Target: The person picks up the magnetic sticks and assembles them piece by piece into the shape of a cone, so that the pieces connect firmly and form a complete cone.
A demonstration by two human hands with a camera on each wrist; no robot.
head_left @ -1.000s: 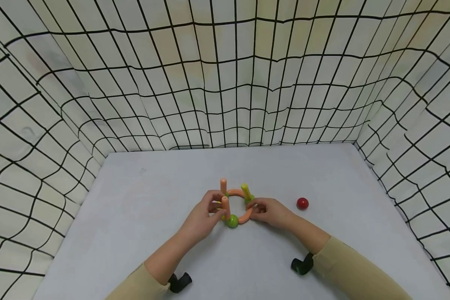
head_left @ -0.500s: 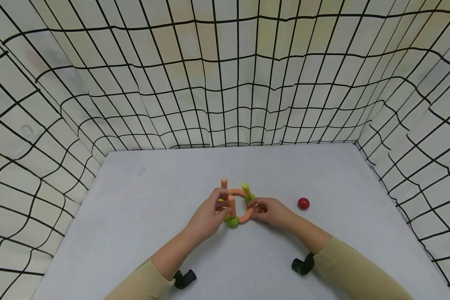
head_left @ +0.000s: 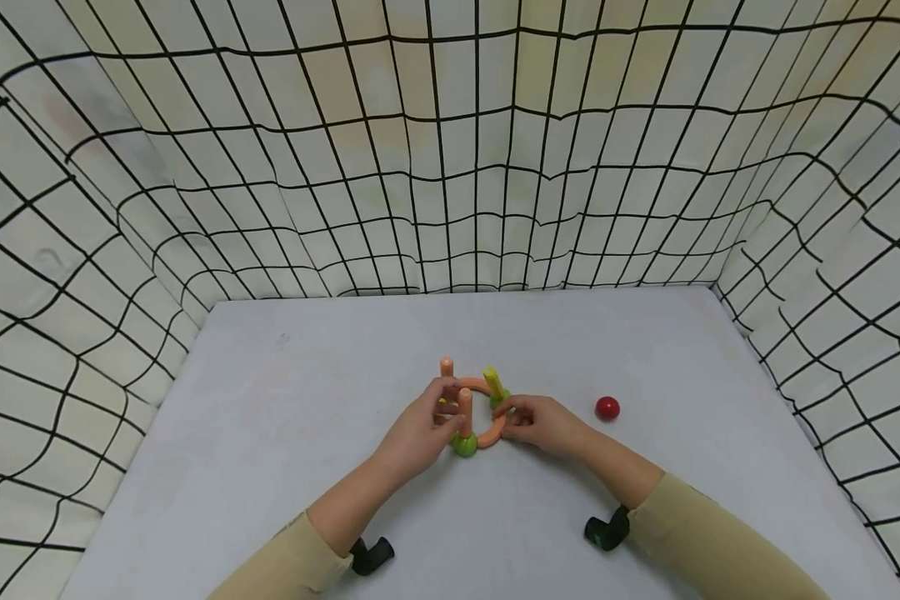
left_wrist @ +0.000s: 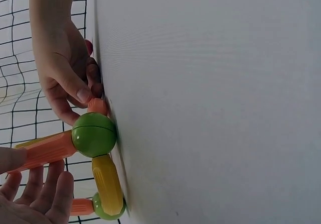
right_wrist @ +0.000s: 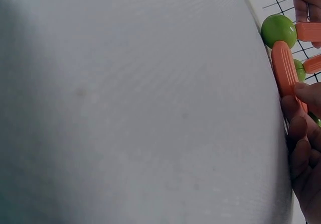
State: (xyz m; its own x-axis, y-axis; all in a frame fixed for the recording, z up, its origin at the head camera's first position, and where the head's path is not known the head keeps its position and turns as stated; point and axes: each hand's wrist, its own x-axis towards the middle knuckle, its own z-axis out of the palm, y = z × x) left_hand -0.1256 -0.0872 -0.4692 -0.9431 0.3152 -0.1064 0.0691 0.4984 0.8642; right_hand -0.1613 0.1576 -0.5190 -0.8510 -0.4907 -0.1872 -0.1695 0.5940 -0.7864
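Observation:
In the head view a ring of curved orange and yellow pieces joined by green balls lies on the table. My left hand [head_left: 416, 429] grips an upright orange rod [head_left: 465, 411] between thumb and fingers. That rod stands in the near green ball [left_wrist: 94, 135], as the left wrist view shows. My right hand [head_left: 547, 427] pinches a curved orange piece [right_wrist: 284, 66] on the ring's right side. Behind stand a yellow rod [head_left: 492, 380], leaning a little, and another orange rod [head_left: 447, 367]. A curved yellow piece [left_wrist: 107, 184] is partly hidden by my left fingers in the head view.
A red ball [head_left: 607, 408] lies on the white table [head_left: 285, 400], right of my right hand. Black netting [head_left: 457, 167] hangs in front of pale walls at the back and sides. Black wrist-worn devices show near both cuffs.
My left hand has moved slightly right, and the orange rod in it has swung from leaning left to nearly upright over the green ball. My right hand has stayed in place.

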